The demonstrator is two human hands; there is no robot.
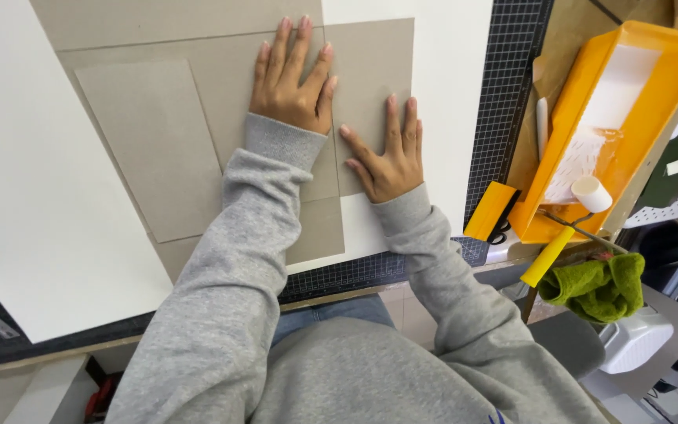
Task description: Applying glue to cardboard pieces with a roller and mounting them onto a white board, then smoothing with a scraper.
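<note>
My left hand lies flat, fingers spread, on a large grey cardboard sheet. Beside it, my right hand presses flat on a narrower grey cardboard piece that sits against the large sheet's right edge. Both boards rest on a big white paper sheet spread over a black gridded cutting mat. A smaller grey cardboard rectangle lies on top of the large sheet to the left. Both sleeves are grey.
At the right stands an orange paint tray with white glue and a small foam roller with a yellow handle. A green cloth hangs at the table edge. A yellow tool lies near the mat's corner.
</note>
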